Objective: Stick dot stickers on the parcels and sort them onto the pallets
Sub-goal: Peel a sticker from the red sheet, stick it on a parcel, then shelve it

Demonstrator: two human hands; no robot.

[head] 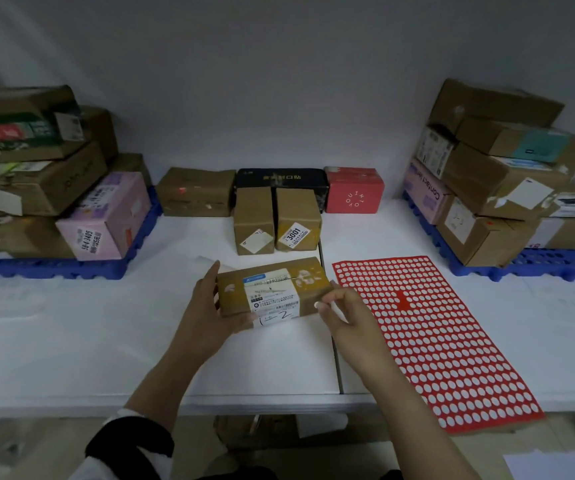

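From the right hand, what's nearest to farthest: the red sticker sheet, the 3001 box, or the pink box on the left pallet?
1. Red sticker sheet, just right of the right hand.
2. 3001 box, behind, table middle.
3. Pink box, far left.

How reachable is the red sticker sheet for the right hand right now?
Probably yes. The right hand is at the right end of the parcel, and the sticker sheet lies flat beside it with nothing between. Its fingers seem to pinch a thin white object, which may hamper peeling.
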